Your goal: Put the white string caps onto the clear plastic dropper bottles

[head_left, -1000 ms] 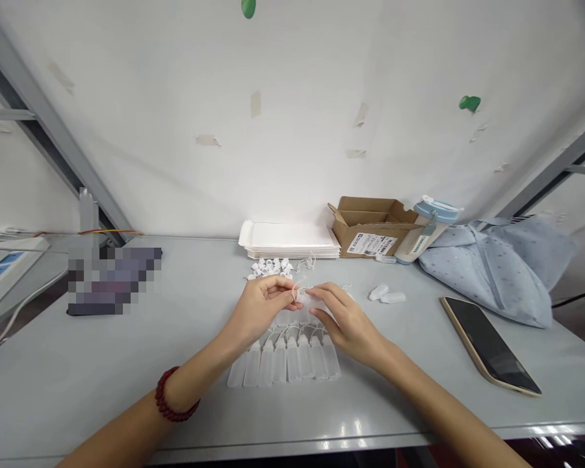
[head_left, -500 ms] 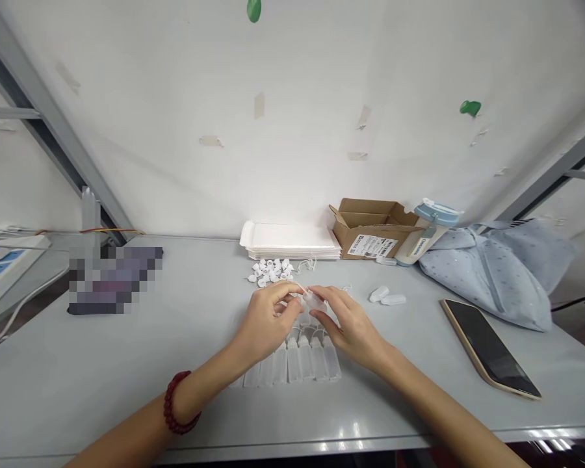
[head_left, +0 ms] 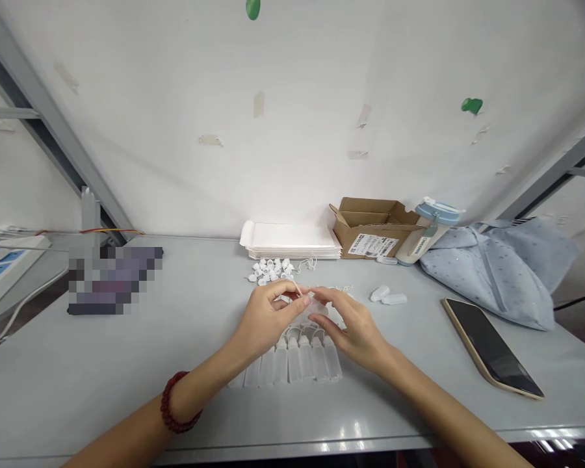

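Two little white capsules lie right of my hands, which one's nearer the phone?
The right-hand capsule, lying level; the other capsule is tilted and closer to your right hand.

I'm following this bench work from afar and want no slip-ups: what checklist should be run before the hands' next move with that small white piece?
1. The small white piece is pinched in the left hand fingers: ok.
2. The right hand grips it too: cannot tell; its fingertips meet it.
3. The dropper bottles lie side by side beneath the hands: ok.
4. The white caps sit piled just behind the hands: ok.
5. The phone lies away from both hands: ok, though near the table edge.
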The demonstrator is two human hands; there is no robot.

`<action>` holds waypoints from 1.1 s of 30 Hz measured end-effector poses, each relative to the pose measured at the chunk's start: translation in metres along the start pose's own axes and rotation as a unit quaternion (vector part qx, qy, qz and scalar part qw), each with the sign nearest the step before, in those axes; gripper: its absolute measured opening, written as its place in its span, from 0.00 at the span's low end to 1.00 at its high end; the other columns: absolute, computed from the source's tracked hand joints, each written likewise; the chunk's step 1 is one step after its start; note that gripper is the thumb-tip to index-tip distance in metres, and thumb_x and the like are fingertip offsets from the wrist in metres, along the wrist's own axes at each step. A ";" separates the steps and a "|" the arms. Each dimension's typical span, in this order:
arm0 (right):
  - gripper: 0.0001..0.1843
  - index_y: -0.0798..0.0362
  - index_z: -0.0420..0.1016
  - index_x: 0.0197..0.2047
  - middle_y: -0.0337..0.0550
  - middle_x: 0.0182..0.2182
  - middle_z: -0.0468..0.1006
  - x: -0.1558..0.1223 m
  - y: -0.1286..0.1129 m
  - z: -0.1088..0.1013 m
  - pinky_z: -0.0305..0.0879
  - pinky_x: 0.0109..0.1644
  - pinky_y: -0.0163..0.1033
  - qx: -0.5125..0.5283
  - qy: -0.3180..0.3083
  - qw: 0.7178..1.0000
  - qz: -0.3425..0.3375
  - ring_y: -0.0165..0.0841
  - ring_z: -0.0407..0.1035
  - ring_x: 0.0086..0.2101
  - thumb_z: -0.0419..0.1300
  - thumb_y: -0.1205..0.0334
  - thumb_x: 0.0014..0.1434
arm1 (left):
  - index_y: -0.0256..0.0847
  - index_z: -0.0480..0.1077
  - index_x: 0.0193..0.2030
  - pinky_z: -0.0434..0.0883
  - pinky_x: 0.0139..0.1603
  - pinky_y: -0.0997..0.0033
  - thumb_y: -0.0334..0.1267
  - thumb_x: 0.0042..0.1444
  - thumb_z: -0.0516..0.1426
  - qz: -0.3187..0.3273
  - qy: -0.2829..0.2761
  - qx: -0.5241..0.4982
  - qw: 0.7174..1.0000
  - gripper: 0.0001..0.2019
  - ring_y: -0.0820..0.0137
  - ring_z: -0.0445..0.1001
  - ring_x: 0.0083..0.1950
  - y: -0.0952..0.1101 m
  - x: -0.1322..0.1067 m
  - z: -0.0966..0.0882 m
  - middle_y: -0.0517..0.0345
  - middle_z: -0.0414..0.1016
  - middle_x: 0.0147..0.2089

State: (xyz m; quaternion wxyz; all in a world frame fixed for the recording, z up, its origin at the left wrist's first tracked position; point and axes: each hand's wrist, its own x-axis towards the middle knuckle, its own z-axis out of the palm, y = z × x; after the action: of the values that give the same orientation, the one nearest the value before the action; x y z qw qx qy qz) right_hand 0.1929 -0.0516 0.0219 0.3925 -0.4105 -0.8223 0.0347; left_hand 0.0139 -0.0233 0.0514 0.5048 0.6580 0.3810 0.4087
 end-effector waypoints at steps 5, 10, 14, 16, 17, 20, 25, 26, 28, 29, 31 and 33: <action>0.19 0.47 0.59 0.56 0.46 0.40 0.77 0.000 -0.001 0.001 0.72 0.38 0.40 -0.003 0.024 1.000 0.016 0.35 0.73 0.37 0.54 0.63 0.61 | 0.40 0.74 0.39 0.74 0.45 0.67 0.40 0.50 0.60 -0.025 -0.002 -0.041 0.999 0.10 0.64 0.75 0.45 0.000 0.002 -0.002 0.54 0.77 0.43; 0.21 0.46 0.56 0.57 0.47 0.42 0.76 0.000 -0.003 0.002 0.73 0.34 0.38 -0.002 0.037 0.999 0.001 0.34 0.73 0.36 0.54 0.65 0.62 | 0.40 0.74 0.40 0.72 0.49 0.65 0.37 0.49 0.61 -0.032 -0.014 -0.088 0.995 0.11 0.64 0.74 0.48 -0.003 0.003 -0.003 0.54 0.77 0.45; 0.21 0.47 0.57 0.57 0.46 0.41 0.76 -0.001 -0.003 0.002 0.73 0.32 0.37 0.000 0.040 0.999 -0.009 0.31 0.72 0.31 0.54 0.65 0.62 | 0.40 0.74 0.40 0.72 0.49 0.67 0.37 0.47 0.63 -0.054 -0.005 -0.113 0.992 0.12 0.66 0.73 0.48 -0.007 0.004 -0.004 0.55 0.77 0.43; 0.20 0.48 0.58 0.56 0.46 0.41 0.76 -0.002 -0.002 0.003 0.72 0.31 0.38 0.003 0.046 0.999 -0.004 0.31 0.71 0.29 0.55 0.64 0.61 | 0.40 0.74 0.38 0.71 0.49 0.67 0.38 0.47 0.63 -0.059 -0.005 -0.108 0.992 0.10 0.66 0.74 0.47 -0.008 0.005 -0.004 0.56 0.76 0.41; 0.20 0.48 0.59 0.56 0.46 0.40 0.76 -0.002 -0.002 0.003 0.72 0.31 0.38 0.005 0.048 0.999 -0.002 0.31 0.71 0.28 0.55 0.64 0.61 | 0.40 0.74 0.36 0.71 0.50 0.66 0.39 0.47 0.63 -0.059 -0.008 -0.104 0.993 0.09 0.66 0.74 0.46 -0.008 0.005 -0.005 0.56 0.76 0.41; 0.19 0.48 0.60 0.55 0.46 0.39 0.76 -0.002 -0.003 0.002 0.72 0.31 0.38 0.024 0.048 0.999 0.009 0.31 0.72 0.29 0.55 0.64 0.61 | 0.40 0.75 0.35 0.70 0.50 0.66 0.40 0.49 0.62 -0.048 -0.027 -0.098 0.994 0.08 0.66 0.74 0.46 -0.007 0.006 -0.004 0.56 0.77 0.41; 0.18 0.49 0.60 0.54 0.43 0.36 0.77 0.001 -0.010 -0.003 0.71 0.30 0.34 0.104 -0.003 0.992 0.073 0.29 0.73 0.27 0.56 0.64 0.60 | 0.40 0.76 0.38 0.70 0.49 0.68 0.40 0.52 0.60 -0.043 -0.066 -0.111 0.991 0.08 0.65 0.74 0.47 -0.007 0.004 -0.003 0.55 0.78 0.43; 0.18 0.49 0.60 0.54 0.43 0.36 0.77 0.002 -0.011 -0.003 0.70 0.29 0.34 0.114 -0.007 0.990 0.083 0.29 0.73 0.27 0.56 0.64 0.60 | 0.41 0.76 0.38 0.70 0.49 0.68 0.40 0.52 0.59 -0.044 -0.073 -0.111 0.990 0.09 0.65 0.74 0.47 -0.007 0.003 -0.002 0.56 0.78 0.43; 0.17 0.50 0.62 0.53 0.42 0.34 0.77 0.002 -0.012 -0.004 0.69 0.28 0.33 0.125 -0.003 0.987 0.097 0.28 0.73 0.26 0.56 0.63 0.60 | 0.41 0.76 0.39 0.70 0.49 0.68 0.40 0.53 0.59 -0.051 -0.077 -0.110 0.990 0.09 0.65 0.74 0.47 -0.007 0.002 -0.001 0.56 0.78 0.43; 0.16 0.50 0.63 0.52 0.42 0.33 0.77 0.001 -0.012 -0.004 0.69 0.27 0.33 0.129 -0.001 0.986 0.105 0.28 0.73 0.25 0.56 0.62 0.60 | 0.41 0.76 0.39 0.70 0.50 0.68 0.40 0.53 0.59 -0.055 -0.075 -0.108 0.990 0.09 0.65 0.74 0.48 -0.006 0.002 -0.001 0.56 0.78 0.43; 0.15 0.51 0.65 0.50 0.42 0.32 0.77 0.002 -0.012 -0.004 0.67 0.24 0.32 0.134 0.002 0.983 0.127 0.28 0.72 0.24 0.57 0.61 0.59 | 0.40 0.76 0.38 0.70 0.50 0.67 0.39 0.53 0.58 -0.064 -0.061 -0.093 0.992 0.09 0.64 0.74 0.47 -0.004 0.002 0.000 0.55 0.78 0.42; 0.13 0.52 0.67 0.47 0.42 0.31 0.77 0.002 -0.011 -0.005 0.67 0.23 0.32 0.144 0.005 0.977 0.154 0.29 0.72 0.24 0.58 0.60 0.58 | 0.39 0.76 0.36 0.70 0.48 0.65 0.39 0.53 0.58 -0.062 -0.040 -0.045 0.996 0.08 0.64 0.74 0.45 0.000 0.001 0.002 0.55 0.78 0.40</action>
State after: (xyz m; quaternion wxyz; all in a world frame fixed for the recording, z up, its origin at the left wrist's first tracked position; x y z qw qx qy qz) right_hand 0.1881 -0.0585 0.0308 0.4419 -0.4717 -0.7334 0.2109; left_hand 0.0158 -0.0227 0.0511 0.5731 0.6257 0.3820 0.3663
